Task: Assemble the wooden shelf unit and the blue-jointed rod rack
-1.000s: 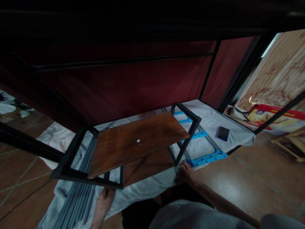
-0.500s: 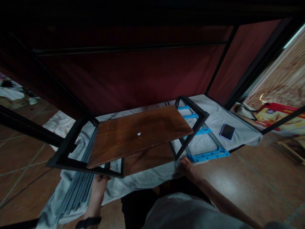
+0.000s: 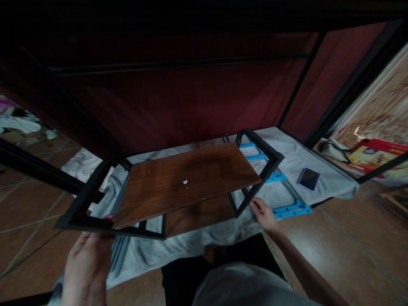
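Spanning the two hands: the small rack (image 3: pixel 207 168), over the cloth (image 3: pixel 334 180), ahead of the body.
Left hand (image 3: pixel 89 257): curled closed round the near bar of the left end frame (image 3: pixel 73 210), a fingertip showing past the bar; it has hold of the rack there.
Right hand (image 3: pixel 264 214): partly curled, fingertips at the low near part of the right end frame (image 3: pixel 266 146); whether they grip it or only touch it, I cannot tell.
Nearer hand: neither clearly; each is at its own end, left to left, right to right, with most of the rack between them and farther out.
Long axis: left to right across the body, slanting so that the right end lies farther away than the left.
Pointing: one end frame towards each side; which long side is the front, I cannot tell.
Upper board (image 3: pixel 159 191): lengthwise between the end frames, a long edge facing the body, a white mark (image 3: pixel 185 182) near its middle.
Lower board (image 3: pixel 199 214): beneath the upper one, partly hidden by it.
Grey tubes (image 3: pixel 119 255): on the cloth, passing under the left end, beside the left hand.
Blue brackets (image 3: pixel 291 210): on the cloth, near the right hand.
Phone (image 3: pixel 308 179): on the cloth, farther right.
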Tool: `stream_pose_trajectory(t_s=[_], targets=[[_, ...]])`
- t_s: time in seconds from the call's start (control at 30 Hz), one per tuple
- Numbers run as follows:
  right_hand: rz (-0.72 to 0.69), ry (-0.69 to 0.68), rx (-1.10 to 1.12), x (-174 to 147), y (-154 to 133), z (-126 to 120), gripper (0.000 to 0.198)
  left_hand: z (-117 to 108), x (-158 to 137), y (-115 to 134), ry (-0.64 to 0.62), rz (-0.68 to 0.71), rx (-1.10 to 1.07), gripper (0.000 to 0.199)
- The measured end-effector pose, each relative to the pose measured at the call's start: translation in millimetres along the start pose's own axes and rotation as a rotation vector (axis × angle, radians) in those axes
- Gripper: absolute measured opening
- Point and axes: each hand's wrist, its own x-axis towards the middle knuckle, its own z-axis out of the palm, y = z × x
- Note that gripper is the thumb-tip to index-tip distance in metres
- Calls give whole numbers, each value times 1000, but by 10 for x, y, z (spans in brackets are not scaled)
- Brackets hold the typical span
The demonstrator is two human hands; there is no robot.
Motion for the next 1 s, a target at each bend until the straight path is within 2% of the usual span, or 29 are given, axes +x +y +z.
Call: stream_pose_trajectory(t_s=[0.13, 0.23, 0.33, 0.47, 1.0], targets=[[9, 173, 142, 301, -741, -395, 36, 70, -290, 395, -126, 144, -86, 17], [-21, 276, 201, 393, -1181, -568, 37, 148, -467, 512, -198, 208, -135, 16], [-76, 327, 209, 401, -1426, -610, 38, 216, -578, 539, -225, 271, -148, 16], [-96, 322, 170, 397, -1545, -591, 38, 249, -633, 552, -223, 296, -139, 19], [-41, 289, 204, 427, -1644, -577, 32, 216, -626, 555, -214, 241, -220, 23]])
